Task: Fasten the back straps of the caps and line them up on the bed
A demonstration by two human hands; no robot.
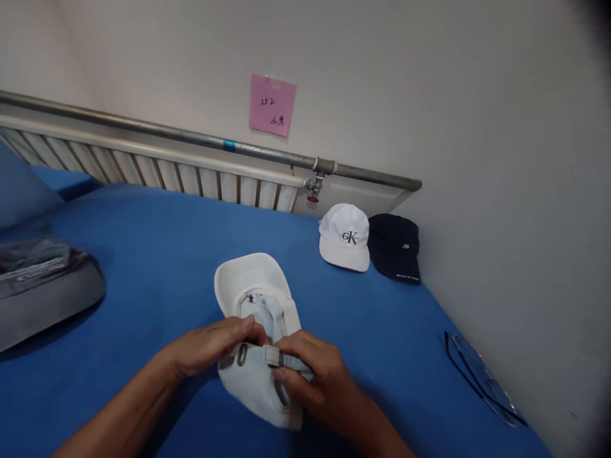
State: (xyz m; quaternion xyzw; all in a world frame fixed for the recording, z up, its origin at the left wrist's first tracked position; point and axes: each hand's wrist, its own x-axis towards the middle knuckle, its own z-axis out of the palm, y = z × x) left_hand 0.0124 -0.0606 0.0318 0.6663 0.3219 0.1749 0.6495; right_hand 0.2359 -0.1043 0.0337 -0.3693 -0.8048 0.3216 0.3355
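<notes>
**Pale cap held open at its back strap**

The wall closes off the far side and the right, and the blue sheet runs up to it. A radiator and pipe line the far side.

At the left, the grey cap is cut off by the view. The pale cap is at near centre, bill pointing away, hollow up, which puts its back opening within easy reach. The left hand grips the band beside the eyelet, likely to steady it; its fingertips are hidden inside, so their exact hold is unclear. The right hand pinches the strap just beside the clasp, thumb below, forefinger above, seemingly for fine control. The hands nearly meet.

The white cap touches the navy cap in the far right corner, probably kept out of the way. Blue sheet leaves elbow room on both sides, though the glasses lie close to the right edge. A pink note hangs above the pipe.
</notes>
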